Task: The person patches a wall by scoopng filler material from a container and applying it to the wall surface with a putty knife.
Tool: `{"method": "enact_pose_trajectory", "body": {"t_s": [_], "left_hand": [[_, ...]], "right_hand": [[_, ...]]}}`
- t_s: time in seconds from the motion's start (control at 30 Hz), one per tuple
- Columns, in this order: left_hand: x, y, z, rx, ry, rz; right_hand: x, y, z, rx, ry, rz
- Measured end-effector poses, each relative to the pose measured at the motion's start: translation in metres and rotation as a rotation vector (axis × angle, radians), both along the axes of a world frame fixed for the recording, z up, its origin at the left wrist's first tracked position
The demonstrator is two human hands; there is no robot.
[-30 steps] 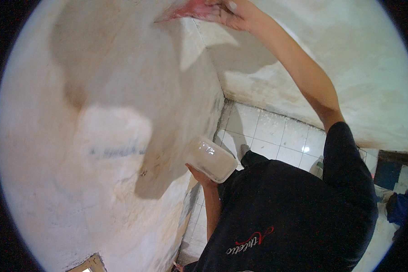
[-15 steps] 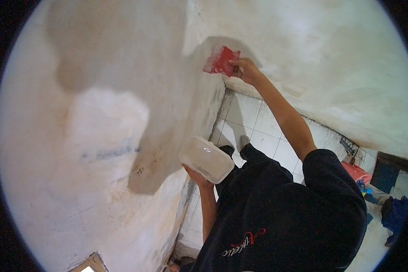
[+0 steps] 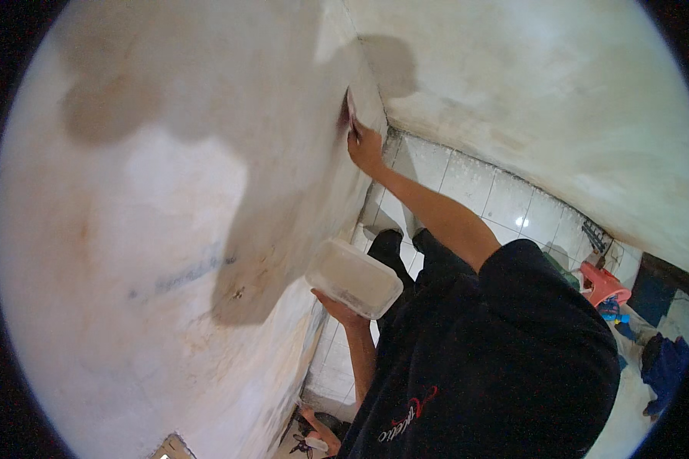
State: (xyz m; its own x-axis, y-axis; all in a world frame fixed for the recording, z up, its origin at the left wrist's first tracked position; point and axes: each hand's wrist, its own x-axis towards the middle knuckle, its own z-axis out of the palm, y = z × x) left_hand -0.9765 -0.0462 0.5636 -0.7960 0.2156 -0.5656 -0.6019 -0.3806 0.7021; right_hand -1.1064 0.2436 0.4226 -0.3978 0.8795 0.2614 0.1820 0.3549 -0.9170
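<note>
Right-side unit: my right hand (image 3: 366, 148) grips a thin reddish scraper (image 3: 351, 111) at its lower end, fingers pinched together on it. The scraper is located at the left wall (image 3: 92, 344), just beside the wall corner (image 3: 366, 57). It is seen almost edge-on; whether its whole edge touches the plaster, I cannot tell.

Clearances: to the scraper's left, bare wall extends a long way. To its right, only a narrow strip remains before the corner, where the right wall (image 3: 559, 92) begins. Below, the tiled floor (image 3: 467, 180) leaves room between both walls; my right forearm (image 3: 436, 206) crosses above it.

Left-side unit: my left hand (image 3: 338, 307) holds a pale rectangular container (image 3: 356, 279) from its lower left side, with some fingers hidden beneath. The container is well apart from the scraper, in front of my body and near the left wall.

Orientation: the scraper's visible length runs nearly vertical in the view, its free end pointing up and slightly left from my fingers. The container's long axis slopes from upper left to lower right.
</note>
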Motion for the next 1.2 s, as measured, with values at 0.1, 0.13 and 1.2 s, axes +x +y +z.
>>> {"method": "enact_pose_trajectory", "body": {"t_s": [0.1,0.13,1.2], "left_hand": [[-0.002,-0.008,-0.007,0.019,0.024,-0.004],[-0.002,-0.013,-0.011,0.036,0.026,-0.022],[-0.012,0.026,0.009,0.073,0.158,-0.22]], "right_hand": [[0.044,-0.048,0.005,-0.049,0.054,0.18],[0.052,-0.053,0.005,-0.048,0.053,0.18],[0.096,0.089,0.172,-0.707,0.164,0.383]]}}
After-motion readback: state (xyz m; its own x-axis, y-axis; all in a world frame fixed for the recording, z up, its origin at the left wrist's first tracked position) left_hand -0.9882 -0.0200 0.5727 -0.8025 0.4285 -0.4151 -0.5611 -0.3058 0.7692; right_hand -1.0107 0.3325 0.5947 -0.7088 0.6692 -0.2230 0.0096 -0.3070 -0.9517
